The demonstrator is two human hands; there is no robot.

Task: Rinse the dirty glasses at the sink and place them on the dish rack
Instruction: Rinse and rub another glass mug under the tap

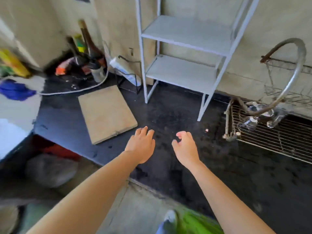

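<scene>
I have both hands out over the dark bench [170,107], neither holding anything. The left hand [141,146] is palm down, its fingers [145,131] relaxed and a little apart. The right hand [184,148] has its fingers [182,135] loosely curled, thumb out to the side, gripping nothing.

The clear glasses [253,121] are well off to the right of the right fingers and a bit beyond them, lying tipped in the wire dish rack [278,142] (blur makes it hard to count them). A curved metal tube [294,73] arcs over that end of the rack.

Just left of the left fingertips lies a wooden board [108,114], flat on the bench. Straight ahead of both sets of fingers stands a white shelf unit [182,71] against the wall. Far beyond the left fingers, in the corner, a dark bottle [89,43] stands among other clutter, with a white cable [81,89] trailing across the bench.
</scene>
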